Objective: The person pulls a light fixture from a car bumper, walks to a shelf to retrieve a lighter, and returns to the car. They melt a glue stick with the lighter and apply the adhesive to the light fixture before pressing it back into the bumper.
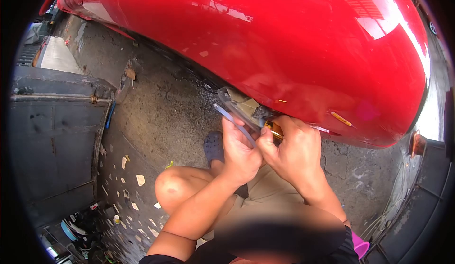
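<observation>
Low beside a glossy red car body (265, 41), my two hands are close together. My left hand (241, 151) is closed on a thin pale stick-like tool (234, 122), which slants up to the left. Just to its right, my right hand (295, 145) grips a shiny gold-coloured object (274, 129), partly hidden by the fingers. Beyond my fingertips, under the body's lower edge, is a clear and grey part (232, 98) with a tan piece (248, 107). An orange-yellow marker-like shape (341, 118) shows on the red surface.
A grey metal gate (57, 141) stands at the left. Pale chips (141, 180) are scattered over the concrete floor (156, 107). My bent knee (173, 188) is below my left hand. A pink container (360, 245) is at the lower right, near a dark metal panel (426, 193).
</observation>
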`<state>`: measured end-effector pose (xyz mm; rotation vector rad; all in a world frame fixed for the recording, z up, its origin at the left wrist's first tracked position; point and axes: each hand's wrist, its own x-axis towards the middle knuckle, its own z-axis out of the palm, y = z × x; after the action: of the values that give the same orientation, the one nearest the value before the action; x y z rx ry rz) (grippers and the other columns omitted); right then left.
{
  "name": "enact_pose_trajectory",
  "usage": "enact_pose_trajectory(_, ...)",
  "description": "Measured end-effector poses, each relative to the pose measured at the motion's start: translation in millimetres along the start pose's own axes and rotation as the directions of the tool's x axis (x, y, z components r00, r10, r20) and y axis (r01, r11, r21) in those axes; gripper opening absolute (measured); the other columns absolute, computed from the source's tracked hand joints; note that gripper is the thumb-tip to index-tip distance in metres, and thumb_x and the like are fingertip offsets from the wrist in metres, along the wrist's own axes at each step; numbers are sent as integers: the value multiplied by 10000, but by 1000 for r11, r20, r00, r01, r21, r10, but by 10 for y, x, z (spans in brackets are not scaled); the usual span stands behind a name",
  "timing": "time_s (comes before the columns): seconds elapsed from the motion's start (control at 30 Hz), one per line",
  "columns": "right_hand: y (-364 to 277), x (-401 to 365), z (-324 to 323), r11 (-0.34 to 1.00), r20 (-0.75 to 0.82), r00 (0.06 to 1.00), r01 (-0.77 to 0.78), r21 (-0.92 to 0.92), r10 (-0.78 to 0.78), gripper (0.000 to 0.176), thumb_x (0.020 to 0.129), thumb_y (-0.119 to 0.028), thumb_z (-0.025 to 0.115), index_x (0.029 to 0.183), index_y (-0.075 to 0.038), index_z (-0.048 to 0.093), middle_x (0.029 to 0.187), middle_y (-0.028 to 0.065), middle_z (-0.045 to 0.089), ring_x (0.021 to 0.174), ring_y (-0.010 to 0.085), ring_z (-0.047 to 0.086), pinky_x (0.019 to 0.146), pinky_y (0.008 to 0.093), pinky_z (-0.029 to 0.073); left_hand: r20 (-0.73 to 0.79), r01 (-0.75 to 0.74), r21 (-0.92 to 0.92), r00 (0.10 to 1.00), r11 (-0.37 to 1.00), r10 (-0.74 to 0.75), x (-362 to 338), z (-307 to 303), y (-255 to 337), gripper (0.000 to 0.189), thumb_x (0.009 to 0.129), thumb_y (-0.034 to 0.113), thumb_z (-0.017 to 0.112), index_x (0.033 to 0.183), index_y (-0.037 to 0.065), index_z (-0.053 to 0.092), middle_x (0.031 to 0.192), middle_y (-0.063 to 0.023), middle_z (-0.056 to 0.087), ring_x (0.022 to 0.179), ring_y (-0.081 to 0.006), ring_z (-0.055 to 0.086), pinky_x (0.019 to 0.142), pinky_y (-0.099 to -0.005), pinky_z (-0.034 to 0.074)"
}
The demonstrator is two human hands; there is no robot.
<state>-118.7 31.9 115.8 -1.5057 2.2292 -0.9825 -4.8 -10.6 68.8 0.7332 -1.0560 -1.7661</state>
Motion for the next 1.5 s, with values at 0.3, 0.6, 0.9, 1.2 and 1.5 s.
enact_pose_trajectory(0.3,-1,7,-68,999,50,998,28,-31,-26,215,779,-195,726,781,12,666,722,202,663,650,415,656,598,469,523,11,12,-13,1000,1000,-12,-3,0,17,485,916,-85,663,1216,98,328,1255,-107,515,1154,-180,589,1013,-360,504)
enact_pose_trajectory(0.6,44,15,-51,994,50,995,85,-63,-82,279,794,-285,719,777,-16,647,679,186,662,568,392,667,534,498,544,3,9,-34,1000,999,-9,-6,18,20,473,921,-85,648,1217,90,324,1248,-110,515,1158,-179,584,1011,-357,498)
enact_pose_trajectory(0.9,46,-86,-98,997,38,998,-51,59,49,252,849,-208,773,917,22,696,783,194,678,689,369,679,652,412,543,44,-34,-16,998,999,34,2,-18,-2,510,930,-69,676,1269,69,320,1244,-130,539,1127,-188,620,973,-343,548)
enact_pose_trajectory(1.2,335,-187,-6,825,62,993,50,563,-102,348,853,-55,673,1193,10,714,927,185,721,809,303,739,765,347,574,63,-22,-51,998,998,25,-19,-61,-46,571,899,-114,666,1335,59,340,1275,-132,564,1174,-213,623,1019,-371,535)
enact_pose_trajectory(1.5,412,-173,14,814,95,982,81,576,-164,423,793,-23,670,1213,11,708,915,193,701,785,338,714,730,363,563,62,29,-82,998,996,-24,-17,-62,-26,560,942,-53,685,1385,58,361,1294,-134,589,1177,-237,633,1060,-406,505)
